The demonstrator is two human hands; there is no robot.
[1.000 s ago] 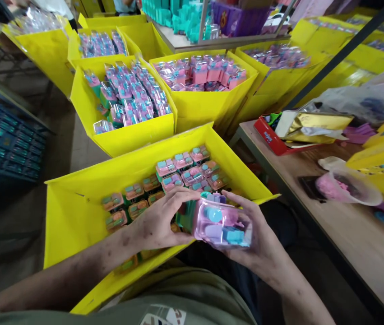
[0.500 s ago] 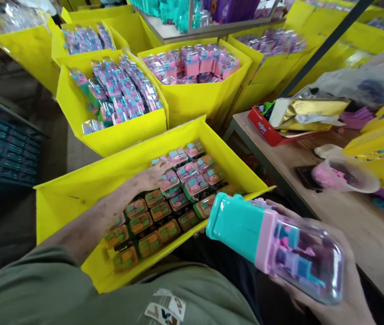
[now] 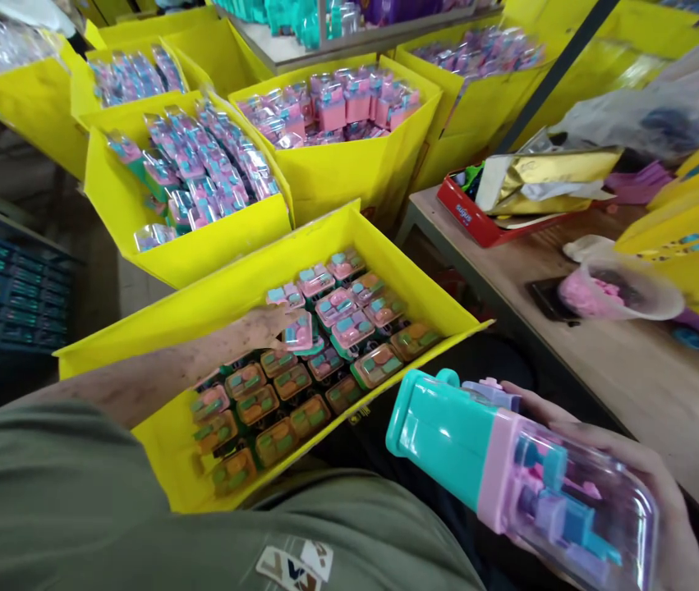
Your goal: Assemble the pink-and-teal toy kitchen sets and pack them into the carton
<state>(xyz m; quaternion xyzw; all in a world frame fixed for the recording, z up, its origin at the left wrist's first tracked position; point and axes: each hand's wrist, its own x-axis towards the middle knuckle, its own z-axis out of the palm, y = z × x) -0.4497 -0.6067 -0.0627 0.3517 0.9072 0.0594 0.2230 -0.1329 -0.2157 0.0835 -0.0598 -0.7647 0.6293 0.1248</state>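
Note:
My right hand [image 3: 650,484] is wrapped around a toy case [image 3: 490,468] with a teal base, a pink band and a clear cover. Small blue, lilac and pink pieces show through that cover. Inside the low yellow box [image 3: 318,234], my left hand [image 3: 259,328] has its fingers about a clear-topped case [image 3: 298,331] in the rows; part of the grip is hidden. Similar cases [image 3: 352,327] stand close together around it, clear tops up, some of them in orange-tinted shade along the near side.
Taller yellow boxes [image 3: 349,176] filled with the same cases stand beyond. On the right, a wooden table [image 3: 620,386] carries a red carton [image 3: 472,217], a tub of pink pieces [image 3: 617,291] and a yellow basket [image 3: 694,213]. A dark blue crate [image 3: 10,287] is at left.
My left hand has shifted slightly down, its fingers now at the side of a case. The case in my right hand has moved a little right and down. The whole view has shifted slightly.

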